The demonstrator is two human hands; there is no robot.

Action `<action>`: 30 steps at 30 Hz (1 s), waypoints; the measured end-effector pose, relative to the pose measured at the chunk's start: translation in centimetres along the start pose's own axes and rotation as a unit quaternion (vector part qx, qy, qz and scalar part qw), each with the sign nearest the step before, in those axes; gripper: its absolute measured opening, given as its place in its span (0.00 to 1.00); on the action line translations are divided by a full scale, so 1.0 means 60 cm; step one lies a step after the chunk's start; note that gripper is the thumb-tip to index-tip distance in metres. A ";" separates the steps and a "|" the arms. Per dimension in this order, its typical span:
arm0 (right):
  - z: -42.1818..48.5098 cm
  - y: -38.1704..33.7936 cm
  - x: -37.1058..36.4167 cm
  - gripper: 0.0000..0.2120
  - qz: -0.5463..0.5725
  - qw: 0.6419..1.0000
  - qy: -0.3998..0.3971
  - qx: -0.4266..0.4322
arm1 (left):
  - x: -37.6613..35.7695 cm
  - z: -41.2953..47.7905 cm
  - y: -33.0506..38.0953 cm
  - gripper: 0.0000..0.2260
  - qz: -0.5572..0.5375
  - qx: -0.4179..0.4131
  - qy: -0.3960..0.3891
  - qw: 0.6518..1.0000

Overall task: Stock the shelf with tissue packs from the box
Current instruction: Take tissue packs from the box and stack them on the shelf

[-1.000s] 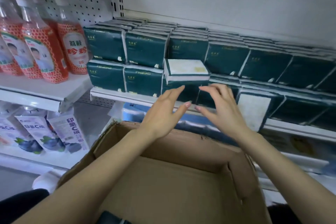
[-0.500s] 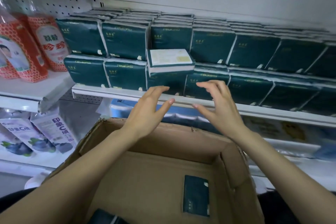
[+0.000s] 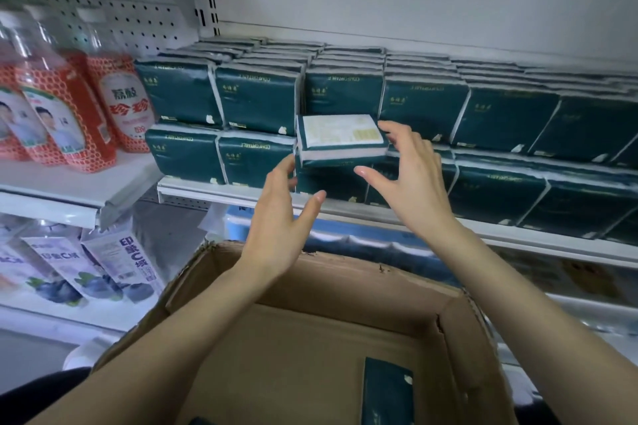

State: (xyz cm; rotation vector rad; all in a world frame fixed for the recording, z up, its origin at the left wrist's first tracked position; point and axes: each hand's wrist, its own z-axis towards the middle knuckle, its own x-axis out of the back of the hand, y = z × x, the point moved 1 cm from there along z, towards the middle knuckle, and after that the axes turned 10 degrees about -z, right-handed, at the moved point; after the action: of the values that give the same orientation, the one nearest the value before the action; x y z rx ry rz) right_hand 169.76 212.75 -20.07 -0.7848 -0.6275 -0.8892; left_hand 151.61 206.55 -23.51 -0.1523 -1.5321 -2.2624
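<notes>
Dark green tissue packs [image 3: 424,110] fill the white shelf [image 3: 221,194] in two stacked rows. One tissue pack [image 3: 340,138] lies flat with its pale face up and sticks out of the middle of the front row. My left hand [image 3: 279,217] is spread, its fingertips at that pack's left end. My right hand [image 3: 412,179] is spread too, with fingers against the pack's right end and the thumb just below its front edge. Beneath my arms is the open cardboard box [image 3: 345,274]. Another green pack [image 3: 386,390] lies in it at the lower right.
Red-labelled bottles [image 3: 117,103] stand on the neighbouring shelf to the left, with blueberry-printed pouches [image 3: 127,265] on the shelf below them. Blue packages [image 3: 345,238] sit under the tissue shelf, just behind the box's far rim.
Both hands have risen from just above the box's far rim to either end of the protruding flat pack. The pack itself has not visibly shifted.
</notes>
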 end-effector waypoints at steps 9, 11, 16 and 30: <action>0.015 -0.015 0.008 0.29 0.078 0.996 0.032 0.020 | 0.011 0.027 0.024 0.27 -0.005 -0.033 0.011 0.999; 0.030 -0.015 0.010 0.25 0.047 0.997 0.057 0.024 | 0.018 0.046 0.031 0.27 -0.006 -0.043 0.020 0.999; 0.083 -0.009 0.017 0.24 0.020 0.998 0.060 -0.029 | 0.055 0.118 0.045 0.27 0.125 -0.130 0.052 0.982; 0.152 -0.026 -0.036 0.22 -0.167 0.972 0.100 0.131 | 0.106 0.289 0.034 0.39 0.481 -0.155 -0.114 0.855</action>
State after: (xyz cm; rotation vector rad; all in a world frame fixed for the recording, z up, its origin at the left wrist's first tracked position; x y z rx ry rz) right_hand 165.96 220.47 -16.01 -0.3489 -0.6927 -1.1486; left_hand 144.30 220.02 -12.96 -1.0531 -0.8261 -1.6378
